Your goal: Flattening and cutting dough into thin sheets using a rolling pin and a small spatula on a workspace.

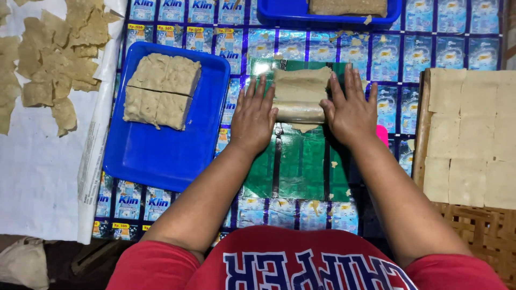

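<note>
A tan sheet of dough (301, 94) lies in the middle of the frame, a bit above center. Its near edge is rolled up into a fat roll. The roll runs from left to right across the frame, so its long side goes sideways. The flat part of the dough spreads up toward the top of the frame.

The left hand (252, 118) presses on the left end of the roll. The right hand (350, 110) presses on the right end. Both hands are open and flat, with fingers straight and pointing up the frame. They push on the dough but do not grab it.

Under the dough is a shiny green plastic sheet (301, 161). It lies on a table cover (441, 37) made of many small blue packets.

To the left is a blue tray (156, 156) with a block of dough (161, 91) cut into four pieces. At the upper left, thin dry flakes (54, 59) lie on white paper (37, 172). At the top is another blue tray (279, 13) with dough. On the right, pale flat squares (473, 134) sit on a woven tray (484, 231).
</note>
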